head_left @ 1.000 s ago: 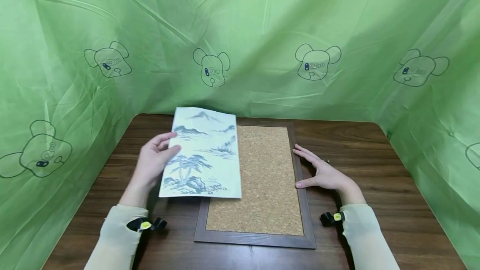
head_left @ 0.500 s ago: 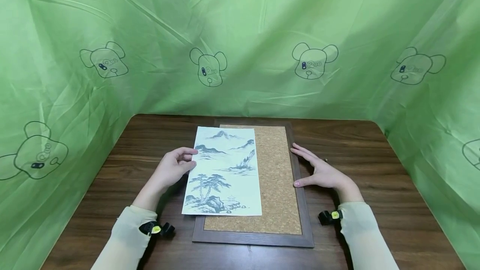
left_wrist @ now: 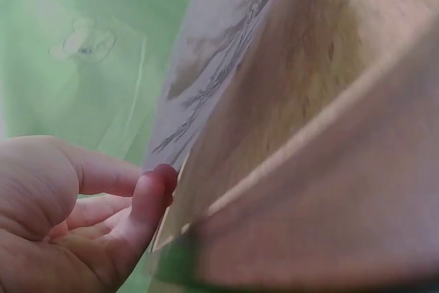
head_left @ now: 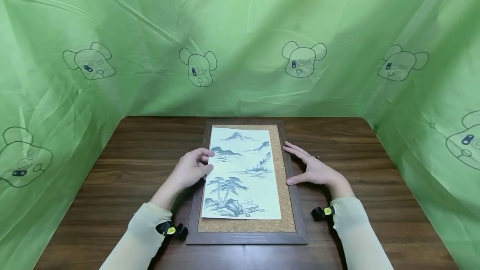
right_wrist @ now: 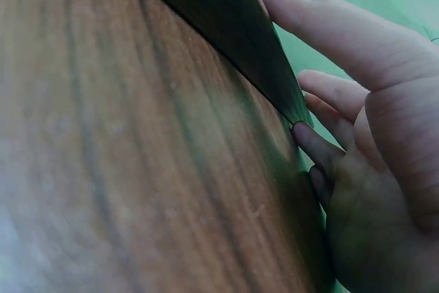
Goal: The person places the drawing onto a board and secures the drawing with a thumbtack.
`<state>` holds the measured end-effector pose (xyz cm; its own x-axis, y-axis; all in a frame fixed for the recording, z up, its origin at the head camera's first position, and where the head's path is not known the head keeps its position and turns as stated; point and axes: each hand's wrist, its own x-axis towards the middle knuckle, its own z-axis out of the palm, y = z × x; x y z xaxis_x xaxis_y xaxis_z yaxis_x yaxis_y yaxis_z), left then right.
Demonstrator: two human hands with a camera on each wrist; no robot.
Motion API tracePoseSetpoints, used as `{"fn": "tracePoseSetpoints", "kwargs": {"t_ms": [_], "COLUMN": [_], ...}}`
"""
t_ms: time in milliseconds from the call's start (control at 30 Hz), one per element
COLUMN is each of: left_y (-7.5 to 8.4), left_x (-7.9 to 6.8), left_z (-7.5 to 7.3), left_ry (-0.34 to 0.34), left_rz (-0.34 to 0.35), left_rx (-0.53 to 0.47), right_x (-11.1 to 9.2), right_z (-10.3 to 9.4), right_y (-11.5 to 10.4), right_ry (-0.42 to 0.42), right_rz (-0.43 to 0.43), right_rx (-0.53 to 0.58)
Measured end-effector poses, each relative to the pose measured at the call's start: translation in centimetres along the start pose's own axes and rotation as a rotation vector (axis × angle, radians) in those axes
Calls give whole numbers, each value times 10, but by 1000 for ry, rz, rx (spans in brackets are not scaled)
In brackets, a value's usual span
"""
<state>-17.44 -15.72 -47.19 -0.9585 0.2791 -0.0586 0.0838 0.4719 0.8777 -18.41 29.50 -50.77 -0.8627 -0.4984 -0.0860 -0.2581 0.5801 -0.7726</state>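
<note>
A white sheet with a blue-grey ink landscape print (head_left: 241, 178) lies over the cork board (head_left: 247, 225) with its dark wooden frame (head_left: 245, 238). Cork shows along the sheet's right side and bottom. My left hand (head_left: 191, 168) pinches the print's left edge between thumb and fingers. In the left wrist view, the same left hand (left_wrist: 89, 217) has its thumb at the print's edge (left_wrist: 206, 80). At the right side of the frame, my right hand (head_left: 318, 170) rests its thumb and extended fingertips. The right wrist view shows the right hand (right_wrist: 384, 142) against the frame's side edge (right_wrist: 226, 25).
A brown wood-grain table (head_left: 123, 170) carries the board. Green curtain (head_left: 247, 45) with printed bear heads hangs behind and along both sides. Each wrist wears a small black camera, the left camera (head_left: 170, 229) close to the frame's lower left corner.
My left hand has carried the print rightward and down from the board's left side until it lies over the cork. The right hand stays at the frame's right edge.
</note>
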Motion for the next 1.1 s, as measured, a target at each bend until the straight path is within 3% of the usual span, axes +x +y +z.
{"fn": "tracePoseSetpoints", "kwargs": {"t_ms": [333,1100], "left_y": [-1,-2], "left_x": [2,4], "left_z": [13,17], "left_ry": [-44,-24], "left_rz": [-26,-47], "left_rx": [-52,57], "right_x": [0,0], "right_z": [-2,0], "right_y": [-1,-1], "right_ry": [0,2], "right_rz": [11,-7], "right_rx": [0,-17]}}
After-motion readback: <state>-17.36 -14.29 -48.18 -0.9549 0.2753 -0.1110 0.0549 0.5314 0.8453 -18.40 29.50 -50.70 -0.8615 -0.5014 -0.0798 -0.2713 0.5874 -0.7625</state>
